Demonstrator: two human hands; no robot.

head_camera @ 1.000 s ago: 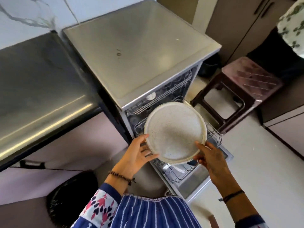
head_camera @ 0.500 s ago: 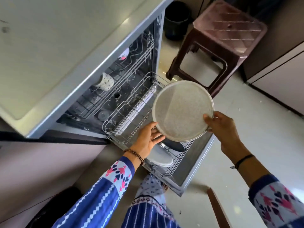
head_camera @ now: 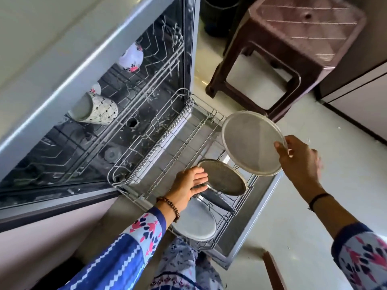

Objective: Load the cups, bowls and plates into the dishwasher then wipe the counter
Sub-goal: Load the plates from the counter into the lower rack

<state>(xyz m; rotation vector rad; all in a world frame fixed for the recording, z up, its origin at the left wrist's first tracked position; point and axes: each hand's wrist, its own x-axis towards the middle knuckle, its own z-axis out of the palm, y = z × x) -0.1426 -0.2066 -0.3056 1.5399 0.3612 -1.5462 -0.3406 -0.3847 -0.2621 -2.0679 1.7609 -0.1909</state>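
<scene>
The speckled plate is held tilted above the pulled-out lower rack, pinched at its right rim by the right hand. The left hand is spread in a loose, flat grip beside a racked plate, with nothing held. The speckled plate is judged stiff, fairly light and breakable (the glaze likely slick), so it is best taken at opposite rim edges.

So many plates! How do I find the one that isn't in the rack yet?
Find the open dishwasher and its pulled-out lower rack. At the rack's right side, the right hand pinches the rim of a pale grey plate. It is the only one held up in the air; the darker plate and the white plate sit in the rack.
</scene>
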